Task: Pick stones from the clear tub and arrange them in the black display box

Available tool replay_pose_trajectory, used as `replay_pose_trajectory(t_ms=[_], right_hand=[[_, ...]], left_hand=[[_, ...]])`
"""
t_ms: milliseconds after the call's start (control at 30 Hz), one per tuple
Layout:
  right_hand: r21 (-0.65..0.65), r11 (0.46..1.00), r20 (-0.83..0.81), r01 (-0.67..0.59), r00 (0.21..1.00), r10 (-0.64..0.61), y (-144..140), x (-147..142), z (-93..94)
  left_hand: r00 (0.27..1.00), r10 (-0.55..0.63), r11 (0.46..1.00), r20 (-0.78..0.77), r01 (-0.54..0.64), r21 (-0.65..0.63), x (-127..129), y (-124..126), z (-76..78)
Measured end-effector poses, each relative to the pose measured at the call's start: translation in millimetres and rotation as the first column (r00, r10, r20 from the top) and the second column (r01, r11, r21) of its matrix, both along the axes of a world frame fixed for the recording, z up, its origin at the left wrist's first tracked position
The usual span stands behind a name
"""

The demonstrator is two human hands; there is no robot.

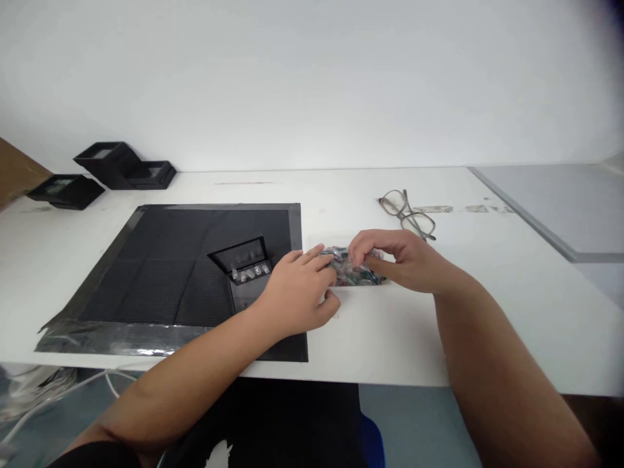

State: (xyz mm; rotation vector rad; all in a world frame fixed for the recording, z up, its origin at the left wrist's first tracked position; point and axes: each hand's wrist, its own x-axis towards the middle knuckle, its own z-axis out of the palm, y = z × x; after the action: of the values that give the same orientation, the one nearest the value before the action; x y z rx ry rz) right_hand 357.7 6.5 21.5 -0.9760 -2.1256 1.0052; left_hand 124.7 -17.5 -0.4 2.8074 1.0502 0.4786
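Observation:
A clear shallow container [361,281] full of small, glossy, mixed-colour pieces in transparent wrapping stands on the table in front of me. My left hand [301,286] lies at its left end, fingers stretched out and the fingertips over the rim. Over the contents, my right hand [397,255] is bent down from the right with thumb and fingers drawn together. What those fingertips pinch, if anything, is too small to make out. Left of my left hand, a small black case [238,255] stands with its lid raised, several clear pieces in a row inside it.
The case rests on a black mat [160,273] taped along its edges. Eyeglasses [407,214] lie behind my right hand. Several black boxes [110,166] stand at the back left. A grey-white panel [550,201] lies at the right, and white cables [53,396] hang below the table's front edge.

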Motion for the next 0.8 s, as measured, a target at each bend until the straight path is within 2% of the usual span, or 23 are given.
replay_pose_trajectory(t_ms=[233, 367, 433, 500, 567, 667, 733, 800], right_hand=[[-0.113, 0.992, -0.232, 0.051, 0.970, -0.076, 4.4, 6.5, -8.6], [-0.176, 0.983, -0.353, 0.052, 0.929, -0.112, 5.0, 5.6, -12.7], [-0.190, 0.981, -0.391, 0.039, 0.914, -0.112, 4.8, 3.3, -14.6], [-0.204, 0.979, -0.430, 0.020, 0.897, -0.108, 3.8, -0.6, -15.9], [-0.232, 0.973, -0.452, 0.002, 0.885, -0.110, 1.3, -6.2, -16.0], [-0.296, 0.955, -0.424, 0.011, 0.895, -0.141, -5.3, -16.9, -13.1], [-0.324, 0.946, -0.411, 0.005, 0.900, -0.145, -10.3, -24.3, -10.2], [-0.323, 0.945, -0.439, -0.058, 0.894, -0.095, -14.0, -31.1, -7.9]], left_hand=[[0.999, 0.009, 0.999, 0.041, -0.007, -0.051, 0.4, -0.5, 3.2], [0.999, 0.006, 1.000, 0.040, -0.005, -0.022, 2.3, -1.6, 4.5], [0.997, 0.005, 0.999, 0.076, -0.007, 0.035, 3.1, -3.8, 6.6], [0.984, 0.017, 0.992, 0.176, -0.039, 0.120, 3.8, -7.1, 9.9], [0.941, 0.017, 0.972, 0.338, -0.094, 0.213, 4.0, -10.2, 13.8], [0.854, -0.058, 0.931, 0.517, -0.141, 0.337, 2.8, -11.8, 18.2], [0.846, -0.115, 0.905, 0.520, -0.127, 0.407, 1.4, -10.5, 19.5], [0.863, -0.154, 0.884, 0.482, -0.098, 0.458, 0.1, -8.1, 19.9]])
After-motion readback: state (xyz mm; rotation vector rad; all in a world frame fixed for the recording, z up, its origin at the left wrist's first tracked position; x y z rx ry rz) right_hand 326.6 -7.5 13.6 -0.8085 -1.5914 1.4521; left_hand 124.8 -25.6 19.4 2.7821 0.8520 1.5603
